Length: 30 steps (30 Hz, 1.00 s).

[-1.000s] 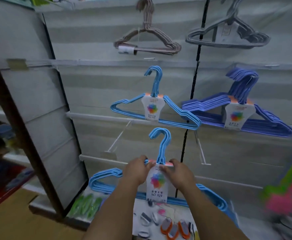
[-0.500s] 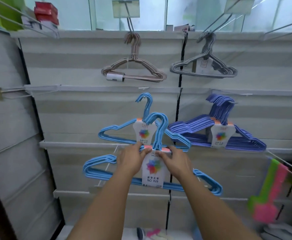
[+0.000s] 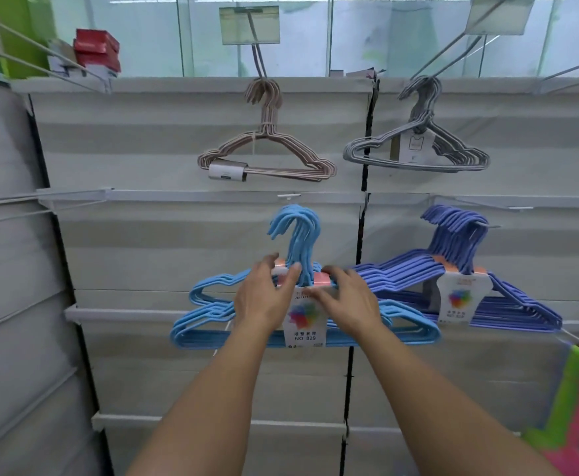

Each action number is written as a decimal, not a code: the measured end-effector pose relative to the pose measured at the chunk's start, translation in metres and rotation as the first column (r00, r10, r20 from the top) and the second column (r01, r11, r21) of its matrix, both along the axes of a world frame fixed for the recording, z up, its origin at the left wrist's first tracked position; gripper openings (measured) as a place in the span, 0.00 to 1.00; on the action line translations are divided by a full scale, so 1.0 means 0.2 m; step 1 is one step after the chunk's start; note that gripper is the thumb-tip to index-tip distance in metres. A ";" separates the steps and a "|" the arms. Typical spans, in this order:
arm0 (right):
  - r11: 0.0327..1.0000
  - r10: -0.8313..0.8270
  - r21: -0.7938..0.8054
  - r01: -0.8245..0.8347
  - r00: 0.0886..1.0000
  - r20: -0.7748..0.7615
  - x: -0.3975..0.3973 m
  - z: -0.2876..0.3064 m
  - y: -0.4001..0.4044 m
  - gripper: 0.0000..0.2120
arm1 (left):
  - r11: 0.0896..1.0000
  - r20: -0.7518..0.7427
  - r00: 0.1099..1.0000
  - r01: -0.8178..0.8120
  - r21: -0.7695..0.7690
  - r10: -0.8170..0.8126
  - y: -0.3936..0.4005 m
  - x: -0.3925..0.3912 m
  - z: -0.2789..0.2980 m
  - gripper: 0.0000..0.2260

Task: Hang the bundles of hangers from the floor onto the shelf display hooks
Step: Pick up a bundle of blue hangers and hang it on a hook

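Note:
Two light blue hanger bundles (image 3: 191, 333) hang one in front of the other on the slat-wall panel, their hooks (image 3: 296, 228) bunched together just under a white peg (image 3: 288, 195). The front bundle carries a white label (image 3: 304, 329) with a coloured flower. My left hand (image 3: 264, 297) has spread fingers touching the bundle's neck from the left. My right hand (image 3: 346, 300) rests on the label's top from the right with loosely spread fingers. Neither hand clearly grips it.
A purple hanger bundle (image 3: 508, 304) hangs to the right. Beige (image 3: 267, 156) and grey (image 3: 418, 149) wire bundles hang above. Bare wire pegs (image 3: 13, 214) jut out at left. Green and pink plastic items (image 3: 576, 407) hang at lower right. Red boxes (image 3: 97, 53) sit on top.
Both hands raised the light blue bundle from low in front of the shelf up to the peg with the other blue bundle. Their pinch on the label has loosened into spread fingers.

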State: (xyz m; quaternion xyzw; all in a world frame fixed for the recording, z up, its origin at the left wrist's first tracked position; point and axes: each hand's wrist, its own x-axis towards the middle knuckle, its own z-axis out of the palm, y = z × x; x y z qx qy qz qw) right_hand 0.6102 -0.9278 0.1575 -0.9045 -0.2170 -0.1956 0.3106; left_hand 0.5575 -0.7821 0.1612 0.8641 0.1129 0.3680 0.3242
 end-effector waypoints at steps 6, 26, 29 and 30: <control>1.000 0.004 -0.016 -0.004 1.000 0.018 0.04 0.01 0.09 0.28 | 0.868 0.292 0.955 0.183 -0.461 -0.046 -0.04 0.09 0.18 0.27; 0.998 -0.055 -0.036 0.052 0.995 -0.083 0.18 0.02 0.17 0.27 | 0.753 0.249 0.939 0.338 -0.564 -0.236 0.09 0.38 0.32 0.16; 0.996 -0.065 -0.062 0.059 0.993 -0.095 0.21 0.01 0.18 0.27 | 0.764 0.238 0.950 0.306 -0.568 -0.203 0.08 0.43 0.32 0.16; 0.996 -0.067 -0.073 0.060 0.993 -0.095 0.23 0.01 0.19 0.27 | 0.760 0.238 0.952 0.298 -0.577 -0.193 0.08 0.45 0.32 0.16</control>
